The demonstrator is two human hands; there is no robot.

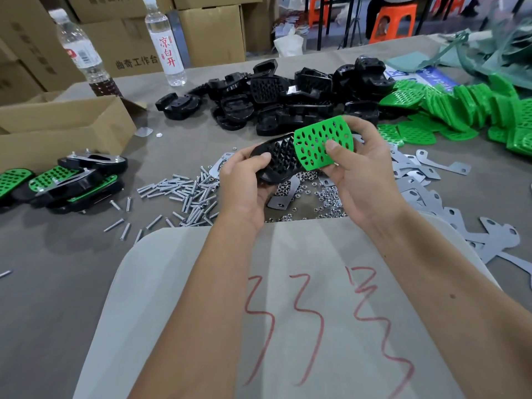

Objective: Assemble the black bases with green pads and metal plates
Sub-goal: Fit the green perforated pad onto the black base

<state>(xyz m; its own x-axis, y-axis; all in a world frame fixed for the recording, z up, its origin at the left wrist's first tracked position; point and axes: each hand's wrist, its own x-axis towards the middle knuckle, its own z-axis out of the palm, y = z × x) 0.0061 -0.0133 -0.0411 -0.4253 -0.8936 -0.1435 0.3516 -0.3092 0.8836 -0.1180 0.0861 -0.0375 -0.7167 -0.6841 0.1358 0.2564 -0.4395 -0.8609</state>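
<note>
Left hand (244,180) grips a black base (276,158), studs up, above the table centre; right hand (359,168) pinches a green pad (319,142) over the base's 3 o'clock end. Loose bases (288,93) lie at 12 o'clock, metal plates (431,174) at 3 o'clock, screws (184,194) at 9 o'clock

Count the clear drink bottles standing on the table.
2. One bottle with dark liquid stands at far left behind the cardboard box; the other, red-lettered, stands just to its right. Others may be hidden.
</note>
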